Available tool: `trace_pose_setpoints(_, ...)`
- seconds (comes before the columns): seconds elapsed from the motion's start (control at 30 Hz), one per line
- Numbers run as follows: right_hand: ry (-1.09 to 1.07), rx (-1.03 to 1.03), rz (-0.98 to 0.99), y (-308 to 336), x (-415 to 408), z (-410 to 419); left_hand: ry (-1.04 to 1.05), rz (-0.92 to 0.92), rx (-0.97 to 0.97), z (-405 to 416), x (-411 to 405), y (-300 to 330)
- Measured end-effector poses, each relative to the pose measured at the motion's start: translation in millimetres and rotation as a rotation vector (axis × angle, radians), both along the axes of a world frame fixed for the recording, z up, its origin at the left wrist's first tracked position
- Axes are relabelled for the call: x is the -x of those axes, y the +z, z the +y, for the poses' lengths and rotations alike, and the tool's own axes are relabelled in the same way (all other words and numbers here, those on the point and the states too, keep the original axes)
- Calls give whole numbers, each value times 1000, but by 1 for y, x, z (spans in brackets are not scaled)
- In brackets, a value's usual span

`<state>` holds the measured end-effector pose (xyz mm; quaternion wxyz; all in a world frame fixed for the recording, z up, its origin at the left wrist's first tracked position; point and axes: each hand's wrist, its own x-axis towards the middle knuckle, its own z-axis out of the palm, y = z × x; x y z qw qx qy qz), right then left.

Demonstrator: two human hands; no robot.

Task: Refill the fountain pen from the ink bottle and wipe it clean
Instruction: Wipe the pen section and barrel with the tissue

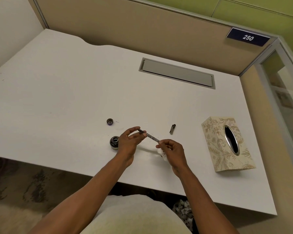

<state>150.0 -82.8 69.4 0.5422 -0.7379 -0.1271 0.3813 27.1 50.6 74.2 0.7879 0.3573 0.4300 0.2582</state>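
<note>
While the left hand [129, 141] pinches the nib end of the fountain pen [149, 135], the right hand [172, 150] grips its tail plus a crumpled tissue [161, 153], hovering over the surface [74, 92] beside the open ink bottle [114, 142].

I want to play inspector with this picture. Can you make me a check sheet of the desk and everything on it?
Surface: white desk, a few faint marks, closed grey hatch near the back.
Job's things: pen held level above the desk; open ink bottle by the left hand; bottle cap lying behind it; pen cap lying apart to the right; crumpled tissue in the right hand.
Clutter: tissue box on the right, no tissue poking out.
Grippers: left hand pinches the pen's nib end; right hand pinches the other end.
Cables: nothing seen.
Surroundings: beige partitions, sign reading 250, bin under the desk.
</note>
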Motion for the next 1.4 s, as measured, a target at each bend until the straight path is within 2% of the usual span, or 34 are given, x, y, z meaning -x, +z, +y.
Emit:
trace_pose_setpoints(1.13,53,-26,-7,4,-1,-1,-12,3,11,3,-7,2)
trace_pose_setpoints(1.4,95,1,56,5,0,-2,-45,0,9,4,-7,1)
